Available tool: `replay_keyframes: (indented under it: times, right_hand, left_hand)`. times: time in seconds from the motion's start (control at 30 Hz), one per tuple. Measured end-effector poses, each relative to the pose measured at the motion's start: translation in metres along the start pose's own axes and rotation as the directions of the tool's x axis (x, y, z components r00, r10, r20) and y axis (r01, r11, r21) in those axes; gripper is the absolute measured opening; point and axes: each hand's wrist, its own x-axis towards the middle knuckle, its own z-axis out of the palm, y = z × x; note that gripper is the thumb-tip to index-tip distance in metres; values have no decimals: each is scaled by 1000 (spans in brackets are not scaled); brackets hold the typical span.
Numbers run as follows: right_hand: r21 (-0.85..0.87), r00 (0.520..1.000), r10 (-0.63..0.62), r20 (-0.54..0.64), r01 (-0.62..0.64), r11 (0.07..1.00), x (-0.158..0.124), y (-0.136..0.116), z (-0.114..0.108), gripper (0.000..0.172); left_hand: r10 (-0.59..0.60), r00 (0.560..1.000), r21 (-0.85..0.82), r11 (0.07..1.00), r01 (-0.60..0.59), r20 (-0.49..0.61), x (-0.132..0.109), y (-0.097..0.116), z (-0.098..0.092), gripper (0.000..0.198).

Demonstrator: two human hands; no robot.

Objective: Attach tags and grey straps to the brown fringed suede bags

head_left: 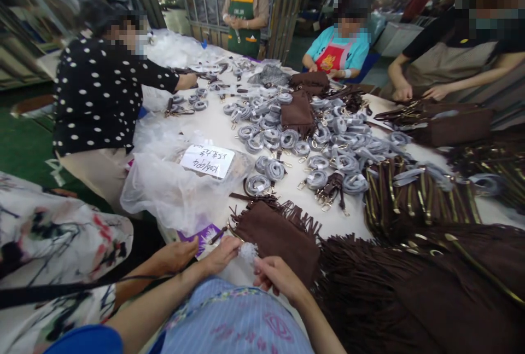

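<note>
My left hand [223,253] and my right hand [276,277] meet at the near table edge, above my blue striped top. Both are closed in a pinch on a small crumpled piece of white foam wrap [248,251] held between them. Just beyond it lies a brown fringed suede bag [279,233] with a gold zip. A neighbour's hand [176,255], from a floral sleeve at my left, rests beside my left hand on a purple card [205,233].
Several grey-wrapped strap coils [287,138] cover the white table [221,124]. A clear plastic bag with a handwritten label [207,160] sits left. Brown fringed bags [410,288] pile up at right. Several other people work around the table.
</note>
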Motion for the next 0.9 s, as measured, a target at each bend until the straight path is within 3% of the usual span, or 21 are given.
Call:
replay_keyframes:
  times: [0.1,0.23,0.3,0.4,0.53,0.6,0.67,0.73,0.8,0.9]
  right_hand:
    - [-94,998,-56,0,56,994,6,-4,6,31]
    - [-225,989,-139,-59,122,967,-1,-4,-2,20]
    - [-348,982,-151,-110,104,932,-16,1,-19,18]
    - [-462,983,-75,-170,-12,887,-51,18,-62,14]
    - [-189,974,-68,-215,27,982,-96,34,-115,30]
    - [-96,947,-97,-306,71,993,-108,32,-122,41]
    - [-49,929,-107,-355,96,994,-110,24,-112,47]
    - [-33,937,-115,-331,110,993,-103,15,-92,50]
    - [-37,954,-122,-275,116,993,-91,10,-70,49]
    - [-77,970,-129,-208,115,990,-72,15,-45,47]
  left_hand:
    - [17,1000,9,1000,-17,-7,1,1,0,18]
    - [73,997,23,997,-73,2,1,3,0,19]
    - [95,995,30,995,-95,-1,2,2,2,18]
    - [74,997,63,995,-73,-7,3,1,6,17]
    - [70,997,159,985,-74,26,3,6,4,12]
    - [83,994,209,973,-97,74,3,17,-2,18]
    - [85,992,185,978,-101,93,7,35,-10,34]
    - [57,994,8,998,-58,90,15,59,-18,41]
    - [-23,991,-327,943,65,131,28,87,-23,46]
    - [-94,961,-739,622,260,259,50,125,-26,48]
